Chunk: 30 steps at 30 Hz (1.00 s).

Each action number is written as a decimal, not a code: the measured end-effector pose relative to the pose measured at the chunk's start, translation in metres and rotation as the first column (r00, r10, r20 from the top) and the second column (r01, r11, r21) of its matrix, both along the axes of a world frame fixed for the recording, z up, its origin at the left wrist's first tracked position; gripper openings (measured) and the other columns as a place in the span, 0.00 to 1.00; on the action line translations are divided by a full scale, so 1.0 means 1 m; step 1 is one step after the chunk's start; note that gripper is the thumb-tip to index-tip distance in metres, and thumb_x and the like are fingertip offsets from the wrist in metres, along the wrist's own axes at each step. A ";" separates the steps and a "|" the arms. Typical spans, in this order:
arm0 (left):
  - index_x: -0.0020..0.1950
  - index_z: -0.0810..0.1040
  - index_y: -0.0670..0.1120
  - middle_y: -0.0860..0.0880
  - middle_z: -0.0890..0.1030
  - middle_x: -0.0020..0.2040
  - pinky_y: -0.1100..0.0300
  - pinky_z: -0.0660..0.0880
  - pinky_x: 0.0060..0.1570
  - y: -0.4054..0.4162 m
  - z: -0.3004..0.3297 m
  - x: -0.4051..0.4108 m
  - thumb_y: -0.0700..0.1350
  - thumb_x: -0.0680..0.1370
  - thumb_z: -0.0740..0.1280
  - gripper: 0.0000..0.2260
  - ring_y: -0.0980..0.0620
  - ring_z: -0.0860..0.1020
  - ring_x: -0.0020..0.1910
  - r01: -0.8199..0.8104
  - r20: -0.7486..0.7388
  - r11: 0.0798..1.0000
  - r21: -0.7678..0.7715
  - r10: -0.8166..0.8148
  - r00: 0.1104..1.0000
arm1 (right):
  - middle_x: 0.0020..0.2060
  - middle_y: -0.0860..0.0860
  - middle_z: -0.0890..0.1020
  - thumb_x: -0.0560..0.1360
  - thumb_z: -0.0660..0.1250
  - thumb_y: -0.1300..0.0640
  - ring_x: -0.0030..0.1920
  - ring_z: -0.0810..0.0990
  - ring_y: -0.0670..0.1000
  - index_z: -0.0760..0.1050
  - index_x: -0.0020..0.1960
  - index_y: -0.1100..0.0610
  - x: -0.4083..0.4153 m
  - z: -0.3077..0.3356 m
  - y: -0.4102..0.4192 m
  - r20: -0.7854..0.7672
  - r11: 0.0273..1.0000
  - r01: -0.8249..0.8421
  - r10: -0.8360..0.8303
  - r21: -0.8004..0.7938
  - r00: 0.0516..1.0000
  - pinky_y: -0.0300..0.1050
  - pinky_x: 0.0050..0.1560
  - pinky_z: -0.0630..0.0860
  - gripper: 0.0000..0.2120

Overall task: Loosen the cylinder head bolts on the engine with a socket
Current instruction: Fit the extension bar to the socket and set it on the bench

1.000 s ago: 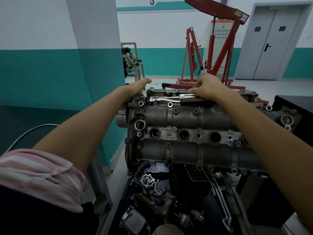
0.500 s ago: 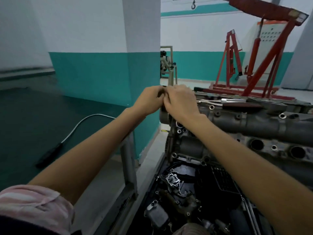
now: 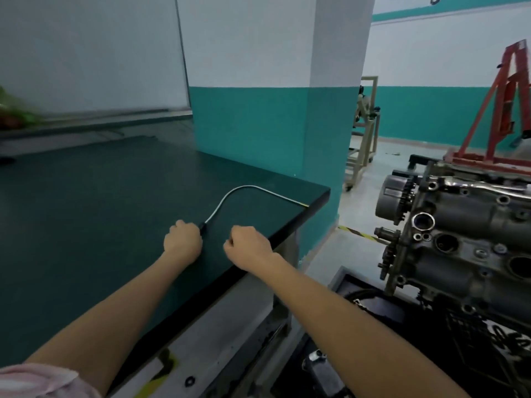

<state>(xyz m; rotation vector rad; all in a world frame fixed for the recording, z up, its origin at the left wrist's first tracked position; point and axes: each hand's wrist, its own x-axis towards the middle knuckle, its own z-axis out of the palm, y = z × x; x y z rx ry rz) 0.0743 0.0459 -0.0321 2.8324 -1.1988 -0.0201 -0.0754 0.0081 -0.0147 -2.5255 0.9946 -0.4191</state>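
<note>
On the workbench (image 3: 115,196), left hand (image 3: 182,240) grips a flexible tool's handle (image 3: 203,226).

Handle of the flexible tool (image 3: 230,201) hidden inside the curled left hand (image 3: 182,239). Fingertips of the right hand (image 3: 248,242) tucked under, contents impossible to tell. Engine (image 3: 459,242), right of the workbench (image 3: 100,219), cut off by the right edge. Blurred green-and-red shape (image 3: 14,113) at the workbench's far left, unidentifiable.
</note>
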 end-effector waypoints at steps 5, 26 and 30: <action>0.36 0.72 0.37 0.41 0.75 0.33 0.65 0.68 0.22 -0.007 0.031 -0.045 0.42 0.77 0.62 0.12 0.47 0.78 0.28 0.002 -0.465 0.944 -0.331 -0.164 0.870 | 0.52 0.62 0.76 0.78 0.56 0.50 0.51 0.76 0.58 0.71 0.53 0.63 0.011 -0.002 -0.011 0.241 0.873 0.062 -0.201 0.484 0.950 0.48 0.51 0.71 0.15; 0.75 0.53 0.36 0.35 0.58 0.73 0.56 0.50 0.70 -0.086 0.063 -0.154 0.40 0.78 0.64 0.30 0.42 0.56 0.73 0.168 -0.167 0.522 -0.837 -0.535 0.828 | 0.20 0.47 0.60 0.80 0.54 0.52 0.15 0.58 0.45 0.59 0.34 0.55 -0.205 0.090 -0.040 0.436 0.898 0.012 -0.226 0.440 0.871 0.32 0.17 0.57 0.17; 0.73 0.60 0.37 0.37 0.65 0.71 0.55 0.57 0.67 -0.112 0.089 -0.159 0.44 0.81 0.59 0.22 0.43 0.64 0.70 0.263 -0.110 0.500 -0.825 -0.599 0.793 | 0.20 0.47 0.59 0.81 0.55 0.52 0.15 0.56 0.46 0.57 0.32 0.55 -0.254 0.112 -0.027 0.497 0.941 -0.067 -0.114 0.331 0.860 0.33 0.16 0.56 0.19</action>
